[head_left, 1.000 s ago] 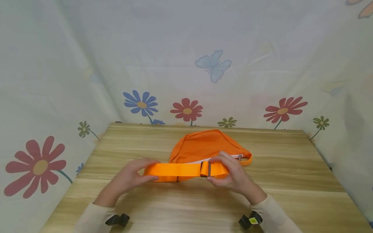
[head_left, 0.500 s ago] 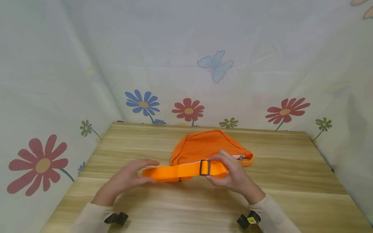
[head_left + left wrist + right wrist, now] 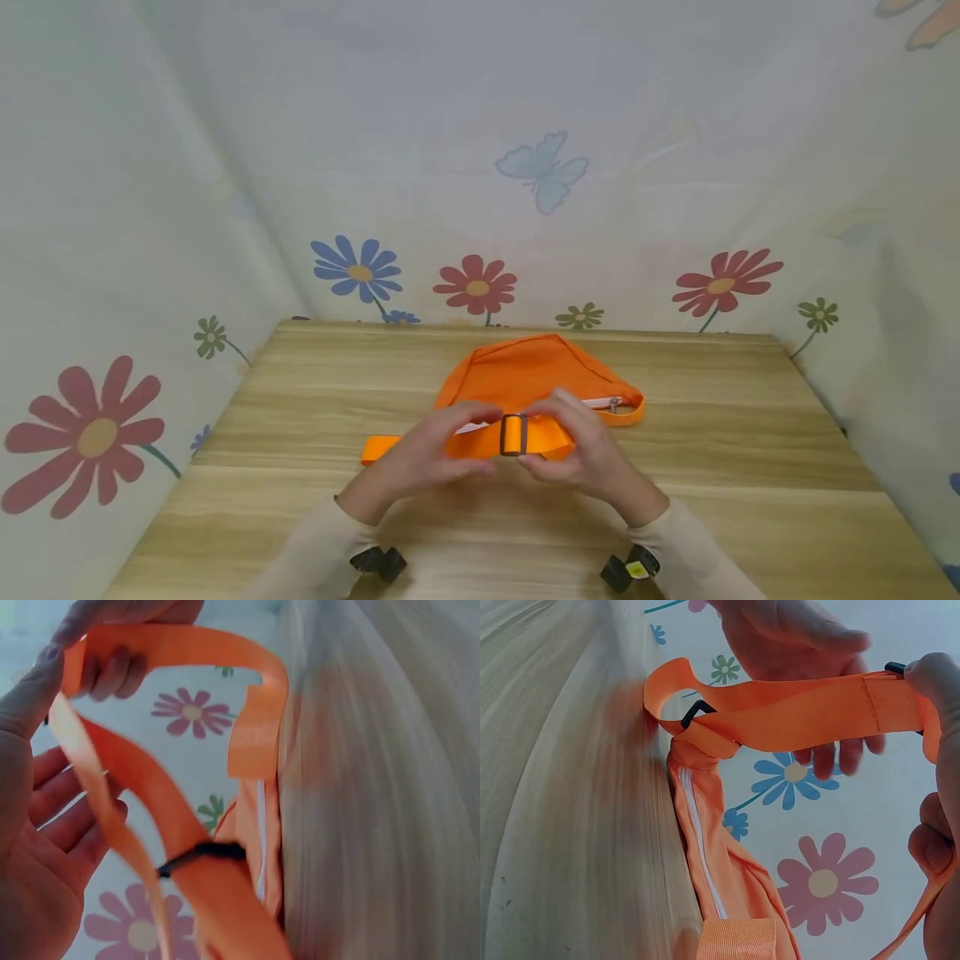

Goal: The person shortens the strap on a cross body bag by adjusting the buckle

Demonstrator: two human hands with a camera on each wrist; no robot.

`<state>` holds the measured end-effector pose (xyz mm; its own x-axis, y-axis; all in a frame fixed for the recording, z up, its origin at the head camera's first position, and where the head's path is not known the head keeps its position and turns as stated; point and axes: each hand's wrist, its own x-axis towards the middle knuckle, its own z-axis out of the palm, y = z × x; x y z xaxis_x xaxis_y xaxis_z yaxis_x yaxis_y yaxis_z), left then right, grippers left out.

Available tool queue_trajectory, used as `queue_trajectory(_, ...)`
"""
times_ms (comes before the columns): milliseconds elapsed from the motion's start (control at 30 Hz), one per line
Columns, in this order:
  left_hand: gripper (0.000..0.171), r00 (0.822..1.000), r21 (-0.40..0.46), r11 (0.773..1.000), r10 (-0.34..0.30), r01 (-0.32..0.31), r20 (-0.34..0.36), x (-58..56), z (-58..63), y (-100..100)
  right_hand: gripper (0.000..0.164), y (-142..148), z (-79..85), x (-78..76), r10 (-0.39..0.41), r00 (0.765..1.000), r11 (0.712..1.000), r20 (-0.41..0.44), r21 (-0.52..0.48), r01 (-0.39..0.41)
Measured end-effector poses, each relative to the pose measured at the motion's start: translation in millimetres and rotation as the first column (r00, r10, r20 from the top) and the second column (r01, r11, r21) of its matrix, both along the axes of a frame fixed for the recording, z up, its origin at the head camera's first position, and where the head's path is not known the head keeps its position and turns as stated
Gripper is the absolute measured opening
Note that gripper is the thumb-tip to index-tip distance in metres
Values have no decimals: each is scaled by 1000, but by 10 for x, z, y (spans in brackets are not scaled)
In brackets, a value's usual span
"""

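A pale cloth backdrop printed with flowers and a butterfly rose behind the wood-grain table. On it, towards the middle of the far side, lay an orange bag, its pale zip facing the person. The right hand had thumb and fingers pinching the bright orange strap just beside a dark buckle. Across from it, the left hand spread thumb and fingers wide around the strap; whether they touched it, I couldn't tell. A loop of strap stuck out past that wrist.
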<state>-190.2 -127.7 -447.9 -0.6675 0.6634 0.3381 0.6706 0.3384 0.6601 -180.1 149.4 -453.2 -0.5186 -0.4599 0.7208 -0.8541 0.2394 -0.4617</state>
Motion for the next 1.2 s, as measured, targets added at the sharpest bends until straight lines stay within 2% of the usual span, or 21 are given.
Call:
queue_trajectory(100,59,1000,32,999,1,-2,29,5,-3,100,48,4,-8,4,-1,1000,1000,-12,4,1)
queue_trajectory(267,46,999,81,996,42,-43,10,18,20,110,50,73,18,41,-47,999,997,-18,57,48)
queue_trajectory(467,44,998,65,996,67,-68,13,29,85,34,48,178,82,68,-76,997,980,-33,180,81)
queue_trajectory(567,44,996,58,995,86,-87,28,41,64,15,47,196,96,84,-81,996,976,-22,200,84)
queue_trajectory(767,52,991,99,987,120,-126,64,75,8,8,43,164,81,121,-102,994,977,-27,184,106)
queue_trajectory(967,52,992,174,978,104,-115,72,80,-7,17,42,90,33,125,-124,992,985,-15,122,125)
queue_trajectory(1200,49,993,219,971,79,-96,85,83,-52,28,41,19,-40,106,-99,995,994,-19,41,100)
